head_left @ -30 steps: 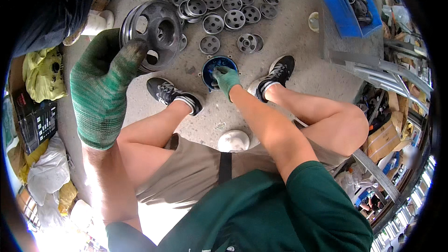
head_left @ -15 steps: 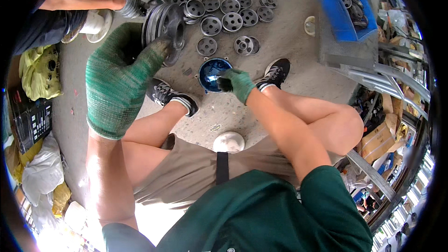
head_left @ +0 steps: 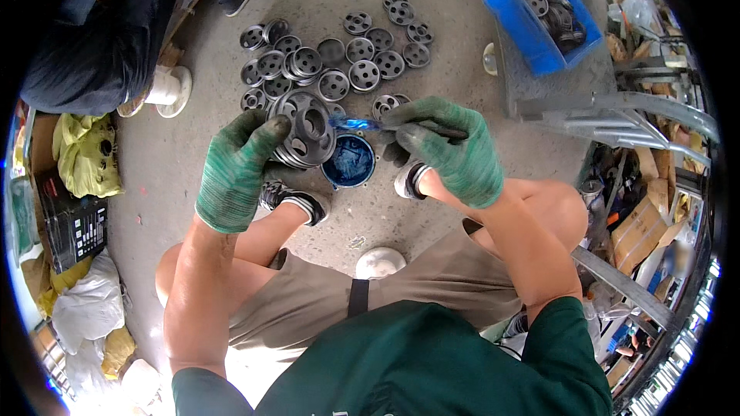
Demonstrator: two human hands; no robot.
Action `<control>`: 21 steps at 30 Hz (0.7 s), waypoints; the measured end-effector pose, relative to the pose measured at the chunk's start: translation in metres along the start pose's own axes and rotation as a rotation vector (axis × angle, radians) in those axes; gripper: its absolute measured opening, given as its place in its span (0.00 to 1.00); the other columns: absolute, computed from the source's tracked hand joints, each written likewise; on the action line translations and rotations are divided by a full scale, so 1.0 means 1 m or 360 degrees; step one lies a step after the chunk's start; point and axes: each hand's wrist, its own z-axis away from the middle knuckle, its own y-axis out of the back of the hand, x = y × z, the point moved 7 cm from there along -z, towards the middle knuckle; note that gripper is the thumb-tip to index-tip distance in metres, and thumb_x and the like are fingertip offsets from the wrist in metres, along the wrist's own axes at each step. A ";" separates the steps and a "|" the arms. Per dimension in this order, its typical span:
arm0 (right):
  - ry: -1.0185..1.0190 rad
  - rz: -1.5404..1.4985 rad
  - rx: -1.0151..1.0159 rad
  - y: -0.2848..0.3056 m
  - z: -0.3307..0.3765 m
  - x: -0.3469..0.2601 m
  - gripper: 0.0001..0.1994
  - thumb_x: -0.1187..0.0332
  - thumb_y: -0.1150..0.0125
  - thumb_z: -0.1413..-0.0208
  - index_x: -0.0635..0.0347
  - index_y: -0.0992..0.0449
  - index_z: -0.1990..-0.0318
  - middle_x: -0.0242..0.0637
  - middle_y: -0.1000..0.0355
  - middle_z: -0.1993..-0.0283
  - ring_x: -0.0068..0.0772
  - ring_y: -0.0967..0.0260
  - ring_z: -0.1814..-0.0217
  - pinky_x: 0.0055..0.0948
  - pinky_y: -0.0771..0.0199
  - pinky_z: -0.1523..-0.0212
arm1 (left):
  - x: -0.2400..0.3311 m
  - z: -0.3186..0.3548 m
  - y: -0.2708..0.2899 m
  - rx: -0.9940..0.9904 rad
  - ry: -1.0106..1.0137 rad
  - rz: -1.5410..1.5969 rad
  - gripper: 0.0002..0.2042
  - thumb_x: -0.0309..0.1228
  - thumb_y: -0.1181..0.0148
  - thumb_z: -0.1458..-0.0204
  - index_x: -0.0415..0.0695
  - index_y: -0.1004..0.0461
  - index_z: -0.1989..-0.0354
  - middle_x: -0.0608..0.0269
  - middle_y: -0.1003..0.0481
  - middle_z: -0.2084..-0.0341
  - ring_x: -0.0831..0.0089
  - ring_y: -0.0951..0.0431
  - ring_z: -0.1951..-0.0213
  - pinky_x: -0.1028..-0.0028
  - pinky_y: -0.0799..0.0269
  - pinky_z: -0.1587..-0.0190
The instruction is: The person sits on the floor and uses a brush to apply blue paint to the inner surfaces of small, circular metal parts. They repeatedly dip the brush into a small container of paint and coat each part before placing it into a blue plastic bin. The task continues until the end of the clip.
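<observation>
My left hand [head_left: 235, 177], in a green knit glove with a dark palm, is closed around a stack of grey metal pulley wheels [head_left: 310, 132]. The top wheel shows its holes and centre bore, tilted toward my right side. My right hand [head_left: 459, 156], gloved the same way, grips a thin flat tool [head_left: 361, 124]. Blue paste coats the tool's tip, which is close to the stack's right rim; whether it touches I cannot tell. Its handle is mostly hidden by my fingers. Below, between my feet, stands a round tub [head_left: 373, 156] holding blue paste.
Many loose pulley wheels [head_left: 364, 75] lie on the concrete floor beyond the tub. A blue bin [head_left: 532, 54] with more wheels stands on a grey ledge at far right. Another person [head_left: 100, 54] sits at far left. Bags [head_left: 89, 300] and a metal-framed rack [head_left: 617, 108] flank me.
My left hand has brought the wheel stack down and right, tilting its face up. My right hand has lifted from the tub with a paste-tipped tool. The other person's gloved hand has left the wheels.
</observation>
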 end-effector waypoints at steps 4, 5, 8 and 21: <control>-0.0005 -0.0024 -0.0051 -0.003 -0.002 0.004 0.12 0.76 0.39 0.40 0.66 0.21 0.50 0.37 0.20 0.54 0.24 0.23 0.53 0.25 0.21 0.50 | -0.005 -0.004 -0.012 -0.0062 0.0046 0.0038 0.21 0.39 0.39 0.40 0.31 0.29 0.51 0.58 0.22 0.63 0.73 0.19 0.65 0.73 0.17 0.64; -0.0008 -0.0047 -0.0037 -0.002 -0.005 0.006 0.12 0.76 0.39 0.40 0.66 0.21 0.50 0.37 0.20 0.54 0.24 0.23 0.53 0.25 0.22 0.50 | -0.007 -0.004 -0.016 -0.0082 0.0066 0.0056 0.21 0.39 0.40 0.40 0.31 0.29 0.51 0.58 0.22 0.63 0.73 0.19 0.65 0.73 0.17 0.64; 0.0032 0.0027 -0.0022 0.001 -0.007 0.008 0.12 0.76 0.38 0.40 0.66 0.21 0.49 0.36 0.20 0.54 0.24 0.23 0.52 0.24 0.22 0.49 | -0.008 -0.005 -0.022 -0.0110 0.0086 0.0131 0.19 0.39 0.40 0.39 0.33 0.27 0.52 0.58 0.22 0.64 0.73 0.19 0.64 0.73 0.17 0.64; 0.0071 0.0078 -0.0269 0.018 -0.003 -0.025 0.08 0.76 0.39 0.53 0.65 0.20 0.64 0.35 0.25 0.69 0.25 0.30 0.70 0.25 0.31 0.70 | -0.030 -0.008 -0.040 -0.0431 0.0459 0.0342 0.18 0.34 0.40 0.39 0.28 0.27 0.51 0.52 0.20 0.62 0.69 0.17 0.63 0.71 0.18 0.60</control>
